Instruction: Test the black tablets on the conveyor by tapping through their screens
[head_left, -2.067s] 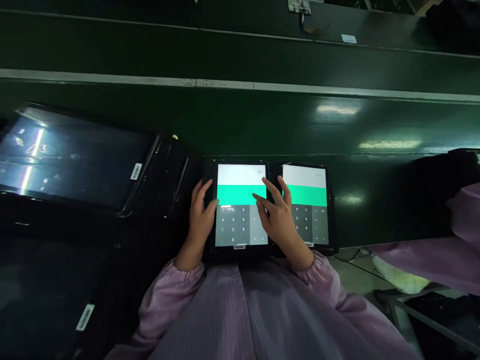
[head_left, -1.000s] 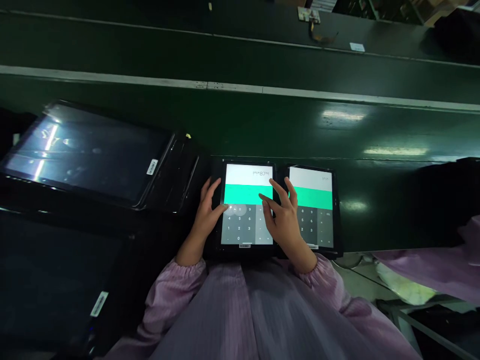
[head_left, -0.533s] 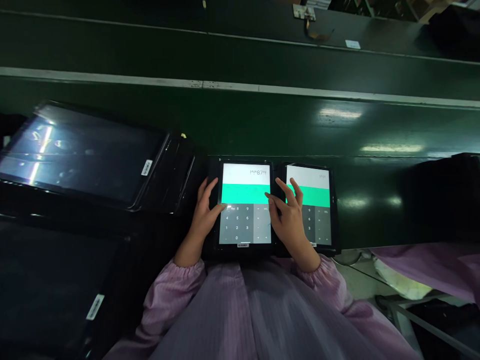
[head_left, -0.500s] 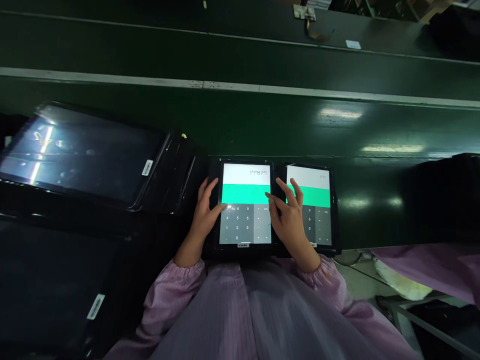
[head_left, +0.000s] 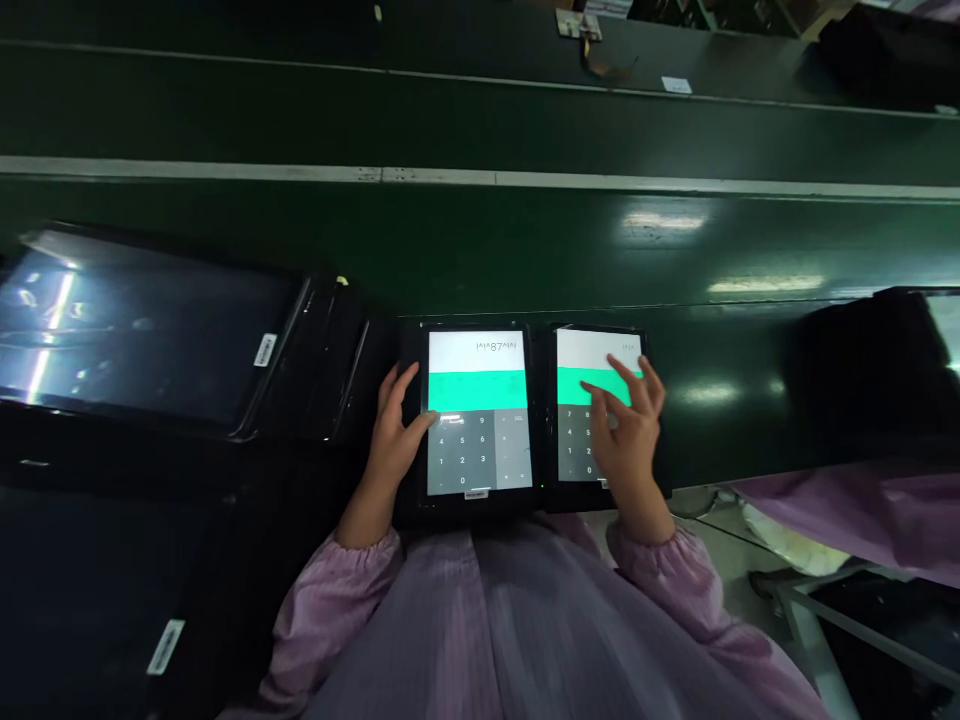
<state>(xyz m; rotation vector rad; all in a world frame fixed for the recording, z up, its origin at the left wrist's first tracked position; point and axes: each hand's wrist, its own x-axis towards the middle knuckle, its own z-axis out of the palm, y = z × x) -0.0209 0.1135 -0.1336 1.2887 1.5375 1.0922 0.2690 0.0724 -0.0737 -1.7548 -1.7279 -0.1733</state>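
Note:
Two lit tablets lie side by side in front of me, each showing a calculator with a white top, a green band and grey keys. At the left edge of the left tablet [head_left: 478, 450] rests my left hand [head_left: 391, 432], fingers apart and thumb at the screen's edge. My right hand [head_left: 628, 430] is over the right tablet [head_left: 574, 445], covering part of its keypad. Its fingers are spread, with one fingertip over the green band; whether it touches the glass I cannot tell. Neither hand holds anything.
Larger dark screens, one glossy [head_left: 157, 320] and one dim [head_left: 90, 580], lie on my left with barcode labels. A black device [head_left: 870, 370] stands at the right on the green worktop [head_left: 465, 240]. Pink cloth [head_left: 832, 520] and a metal frame [head_left: 810, 620] are at the lower right.
My right hand has moved right, from the left tablet's edge to over the right tablet. More characters show on the left display. The whole view has shifted slightly; my left hand stays put.

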